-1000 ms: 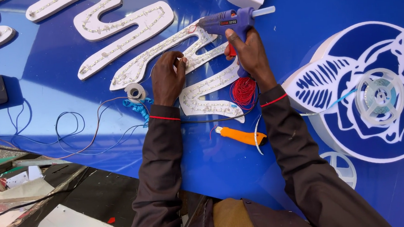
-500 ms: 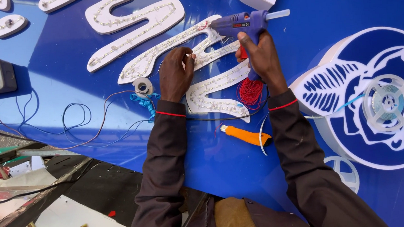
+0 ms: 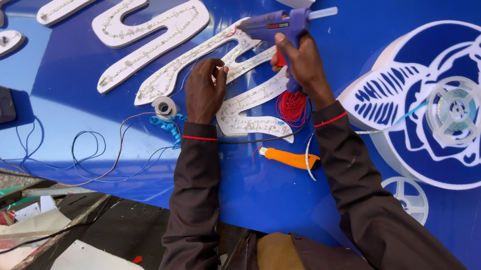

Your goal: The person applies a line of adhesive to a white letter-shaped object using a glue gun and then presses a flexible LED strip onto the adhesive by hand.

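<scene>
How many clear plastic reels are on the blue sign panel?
2: one reel on the round emblem at right, an empty reel below it near the panel's lower edge. Others may lie outside view.

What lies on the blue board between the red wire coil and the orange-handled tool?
In the head view, a black wire crosses between the red wire coil and orange-handled tool.

Both arms are stretched forward. The left hand (image 3: 204, 90) is curled, fingertips pinched. The right hand (image 3: 301, 64) is closed in a grip.
</scene>
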